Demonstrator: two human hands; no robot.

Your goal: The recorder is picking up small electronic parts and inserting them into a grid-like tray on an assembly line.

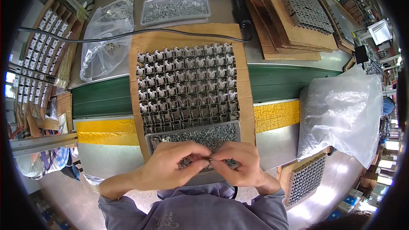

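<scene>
My left hand and my right hand meet over the near edge of a clear plastic tray full of small screws. Thumb and forefinger of each hand are pinched together. A small metal piece shows between the fingertips; it is too small to tell its exact kind. Just beyond the tray, rows of metal brackets stand close together on a cardboard sheet. The hands cover part of the tray and its screws.
A second tray of screws and a plastic bag lie at the back. A black cable crosses behind the brackets, near a black power tool. Stacked cardboard stands back right; a large clear bag sits at right.
</scene>
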